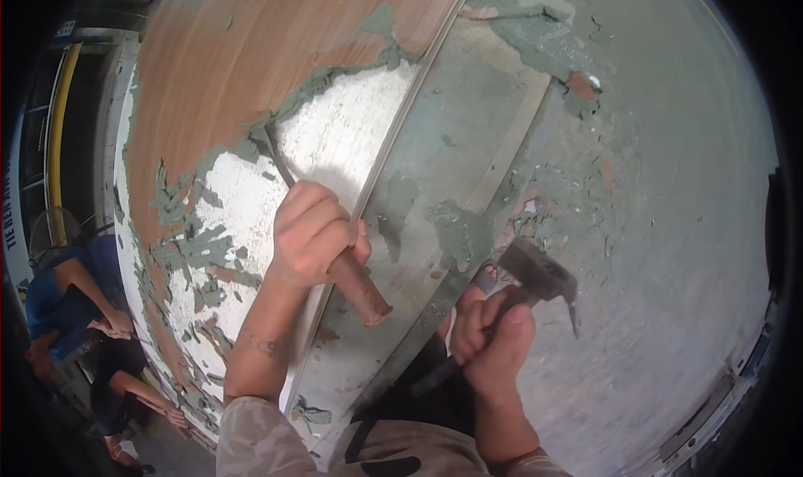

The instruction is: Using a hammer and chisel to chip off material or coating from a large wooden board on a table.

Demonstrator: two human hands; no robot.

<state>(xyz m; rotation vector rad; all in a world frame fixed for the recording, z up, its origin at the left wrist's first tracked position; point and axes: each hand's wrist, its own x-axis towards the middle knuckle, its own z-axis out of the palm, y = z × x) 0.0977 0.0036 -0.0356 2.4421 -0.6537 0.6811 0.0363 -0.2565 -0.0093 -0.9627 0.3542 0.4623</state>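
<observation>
1. I have the left hand [314,230] in front of me with its grip clamped on the chisel [358,289]; the fingers wrap the wooden handle, whose butt sticks out to the near right.
2. I see the chisel's blade slant to the far left, its tip at the ragged edge of the brown coating [226,59] on the panel [368,176]. I can't tell how deep the tip sits.
3. On my right side, the right hand [493,335] has its grip clamped on the hammer [539,272]. The head is up past the fist, slightly blurred, well apart from the chisel; the handle's end points to the near left.
4. Just right of the chisel tip I see a bare, whitish patch [343,117], with another patch to its near left.
5. Green flakes [205,264] lie over the panel's left part and along the coating's torn edge.
6. To the right of the panel runs a grey-green strip [456,101], and beyond it the floor [669,226], with crumbs scattered beside the strip.
7. At the far left edge of my view I make out a co-worker in blue [79,276], and a second in dark clothes [109,393] nearer.
</observation>
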